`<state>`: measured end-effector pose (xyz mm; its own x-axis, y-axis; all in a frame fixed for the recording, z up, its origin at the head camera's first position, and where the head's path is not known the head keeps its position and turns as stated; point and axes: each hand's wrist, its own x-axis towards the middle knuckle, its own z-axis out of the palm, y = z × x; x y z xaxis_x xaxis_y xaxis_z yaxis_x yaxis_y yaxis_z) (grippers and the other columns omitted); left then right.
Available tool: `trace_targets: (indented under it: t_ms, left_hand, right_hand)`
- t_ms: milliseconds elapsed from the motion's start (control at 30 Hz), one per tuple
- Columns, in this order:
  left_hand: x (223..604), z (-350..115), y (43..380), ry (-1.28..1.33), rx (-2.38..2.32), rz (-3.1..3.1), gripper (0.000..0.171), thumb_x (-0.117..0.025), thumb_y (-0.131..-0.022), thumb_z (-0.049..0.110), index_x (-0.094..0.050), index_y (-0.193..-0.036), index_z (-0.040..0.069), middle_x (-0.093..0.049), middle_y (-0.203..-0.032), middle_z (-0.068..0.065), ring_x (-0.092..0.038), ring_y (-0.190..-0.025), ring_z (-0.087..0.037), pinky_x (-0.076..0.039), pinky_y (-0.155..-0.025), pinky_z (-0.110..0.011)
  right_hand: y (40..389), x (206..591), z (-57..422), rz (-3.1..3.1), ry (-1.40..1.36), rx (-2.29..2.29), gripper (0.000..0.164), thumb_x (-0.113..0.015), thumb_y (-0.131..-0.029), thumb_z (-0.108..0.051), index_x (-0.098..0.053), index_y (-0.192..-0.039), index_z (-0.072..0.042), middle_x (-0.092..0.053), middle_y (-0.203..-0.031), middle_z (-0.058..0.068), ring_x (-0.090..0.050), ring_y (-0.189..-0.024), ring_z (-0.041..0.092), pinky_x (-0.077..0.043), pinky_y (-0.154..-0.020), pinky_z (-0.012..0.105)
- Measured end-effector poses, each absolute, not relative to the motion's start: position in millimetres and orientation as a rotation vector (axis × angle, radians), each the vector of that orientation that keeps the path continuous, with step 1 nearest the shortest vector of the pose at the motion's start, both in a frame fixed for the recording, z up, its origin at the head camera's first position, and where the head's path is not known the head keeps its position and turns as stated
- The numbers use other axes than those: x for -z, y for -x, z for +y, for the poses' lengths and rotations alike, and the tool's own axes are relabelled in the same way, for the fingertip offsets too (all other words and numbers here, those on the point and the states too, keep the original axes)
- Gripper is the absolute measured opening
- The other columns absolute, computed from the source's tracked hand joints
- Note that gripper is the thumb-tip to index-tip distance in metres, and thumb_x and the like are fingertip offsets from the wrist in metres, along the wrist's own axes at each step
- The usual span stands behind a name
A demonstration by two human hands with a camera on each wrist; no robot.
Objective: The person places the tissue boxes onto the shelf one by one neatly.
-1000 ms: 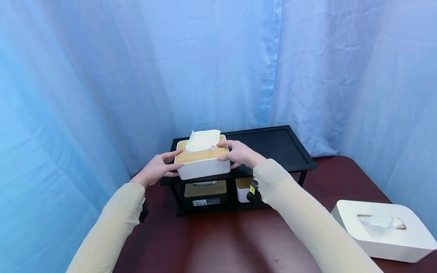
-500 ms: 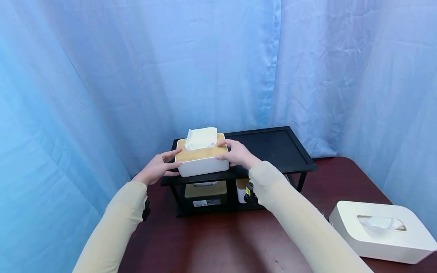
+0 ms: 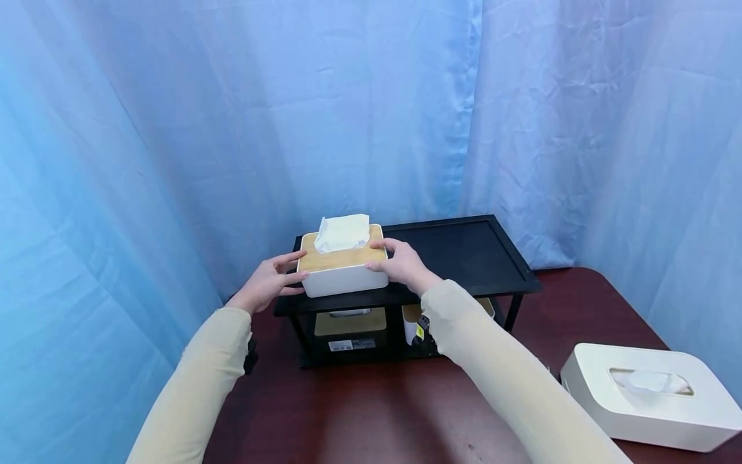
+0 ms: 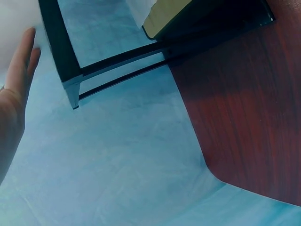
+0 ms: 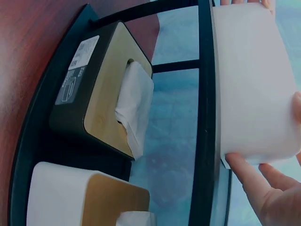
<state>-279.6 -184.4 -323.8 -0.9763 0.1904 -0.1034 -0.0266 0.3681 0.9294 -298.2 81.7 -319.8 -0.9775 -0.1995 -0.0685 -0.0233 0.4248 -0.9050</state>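
A white tissue box (image 3: 344, 281) with a wooden lid and a tissue standing out of its slot is at the left end of the black shelf's top (image 3: 452, 258). My left hand (image 3: 269, 281) holds its left end, thumb towards the front and fingers spread along the side. The other end is gripped by my right hand (image 3: 402, 264), thumb at the front and a finger over the lid's edge. In the right wrist view the box's white side (image 5: 256, 84) stands right against the shelf's edge, with fingertips (image 5: 235, 162) on it. The left wrist view shows only part of the left hand (image 4: 19, 80).
Below, on the lower shelf, sit a black tissue box (image 5: 106, 89) with a wooden lid and label, and a white one (image 5: 61, 195) with a wooden lid. A larger white tissue box (image 3: 655, 393) lies on the dark red table (image 3: 359, 412) at right. Blue curtains (image 3: 371, 116) hang behind.
Both hands have shifted the held tissue box slightly back and set it more level on the shelf top. The right forearm has moved a little left. Other boxes stay put.
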Motion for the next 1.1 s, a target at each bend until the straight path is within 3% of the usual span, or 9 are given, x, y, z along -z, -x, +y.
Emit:
trace_targets:
  t_ms: [500, 900, 1100]
  left_hand:
    - [334.9, -178.9, 277.7, -0.064, -1.743, 2.460, 0.060, -0.056, -0.096, 0.017, -0.029, -0.150, 0.015, -0.031, -0.148, -0.022, -0.043, -0.130, -0.037, -0.045, -0.097, -0.044]
    - [335.4, -173.3, 275.2, -0.053, -1.800, 2.486, 0.059, -0.055, -0.096, 0.018, -0.030, -0.149, 0.015, -0.036, -0.144, -0.024, -0.044, -0.129, -0.036, -0.044, -0.098, -0.044]
    - [343.9, -177.8, 268.9, -0.064, -1.831, 2.494, 0.060, -0.056, -0.096, 0.021, -0.030, -0.150, 0.019, -0.035, -0.146, -0.022, -0.044, -0.130, -0.034, -0.045, -0.097, -0.041]
  right_hand:
    - [301.7, 325.2, 91.7, 2.326, 0.191, 1.695, 0.046, -0.062, -0.092, -0.014, -0.049, -0.136, -0.015, -0.029, -0.152, 0.014, -0.045, -0.129, 0.032, -0.046, -0.097, 0.047]
    - [297.2, 333.4, 98.1, 2.359, 0.250, 1.756, 0.047, -0.062, -0.093, -0.021, -0.048, -0.137, -0.016, -0.037, -0.146, 0.015, -0.045, -0.128, 0.033, -0.047, -0.095, 0.045]
    - [290.8, 340.4, 113.8, 2.188, 0.313, 1.850, 0.051, -0.058, -0.094, -0.015, -0.042, -0.142, -0.015, -0.040, -0.143, 0.015, -0.047, -0.128, 0.031, -0.045, -0.099, 0.042]
